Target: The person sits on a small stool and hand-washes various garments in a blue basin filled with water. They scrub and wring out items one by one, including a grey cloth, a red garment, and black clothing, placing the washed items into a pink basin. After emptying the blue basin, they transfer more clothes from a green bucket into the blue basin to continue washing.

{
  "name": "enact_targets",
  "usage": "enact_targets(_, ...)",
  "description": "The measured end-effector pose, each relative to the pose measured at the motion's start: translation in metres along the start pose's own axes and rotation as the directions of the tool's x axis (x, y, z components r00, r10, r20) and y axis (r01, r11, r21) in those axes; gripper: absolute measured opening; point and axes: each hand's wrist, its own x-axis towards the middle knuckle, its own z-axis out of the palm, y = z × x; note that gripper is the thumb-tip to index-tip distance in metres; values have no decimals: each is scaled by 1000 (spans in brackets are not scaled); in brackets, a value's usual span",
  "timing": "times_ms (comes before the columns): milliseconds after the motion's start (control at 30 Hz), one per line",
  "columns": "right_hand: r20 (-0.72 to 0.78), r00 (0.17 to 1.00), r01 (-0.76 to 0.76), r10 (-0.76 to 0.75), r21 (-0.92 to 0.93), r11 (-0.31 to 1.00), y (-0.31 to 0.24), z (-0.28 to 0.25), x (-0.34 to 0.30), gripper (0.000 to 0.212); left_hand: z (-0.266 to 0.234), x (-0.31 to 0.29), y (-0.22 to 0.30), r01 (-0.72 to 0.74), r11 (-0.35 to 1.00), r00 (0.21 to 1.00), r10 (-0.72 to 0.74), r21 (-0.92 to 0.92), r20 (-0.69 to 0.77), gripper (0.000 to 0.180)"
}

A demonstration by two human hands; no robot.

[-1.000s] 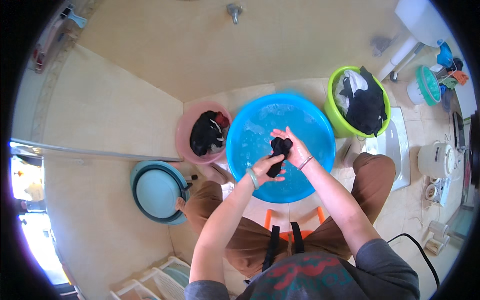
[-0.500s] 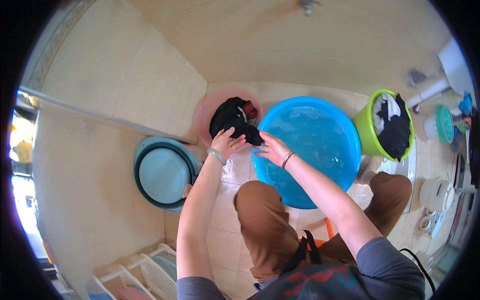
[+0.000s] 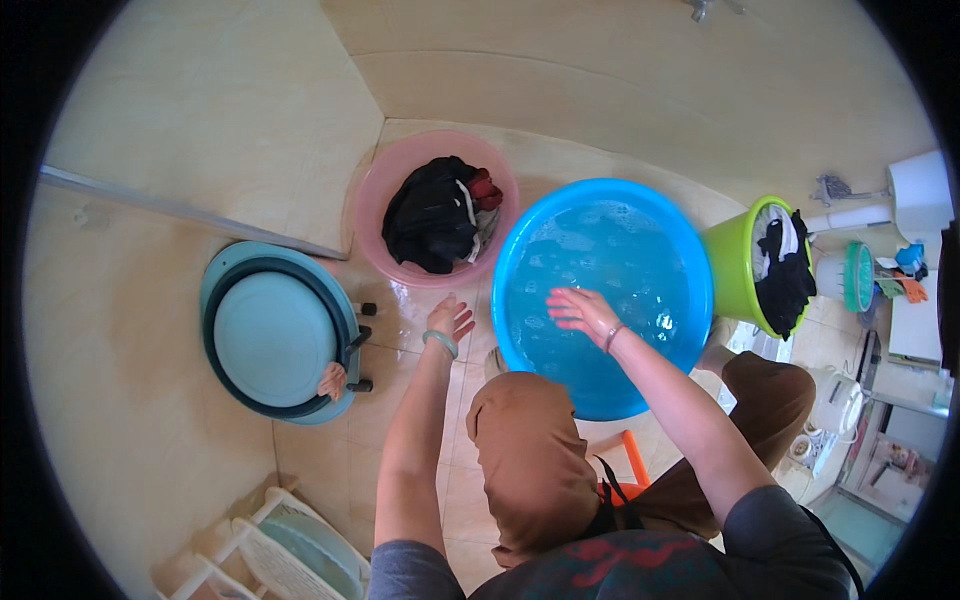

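My left hand hovers just below the pink basin, fingers spread and holding nothing. A green bangle rings that wrist. Black clothing with a dark red piece lies heaped inside the pink basin. My right hand is over the large blue tub, its fingers stretched out and nothing in them. Bluish water with patches of foam fills much of that tub.
A lime-green bucket of black and white clothes stands right of the tub. A folded light-blue basin leans at the left wall. A white plastic rack is at lower left, an orange stool between my legs.
The black garment has left my hands and lies in the pink basin. My hands have moved apart, the right one over the tub. The view has shifted.
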Motion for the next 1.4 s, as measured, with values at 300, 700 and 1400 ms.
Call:
enact_targets(300, -348, 930, -106, 115, 45, 993, 50, -77, -89, 35, -44, 99, 15, 10, 924, 994, 33, -381, 105, 36)
enact_targets(700, -665, 715, -121, 216, 187, 975, 115, -179, -153, 42, -96, 35, -80, -72, 949, 990, 31, -305, -137, 27)
enact_targets(1400, -727, 681, 731, -89, 668, 140, 13, -353, -113, 24, 301, -125, 4, -379, 596, 830, -118, 708, 544, 32)
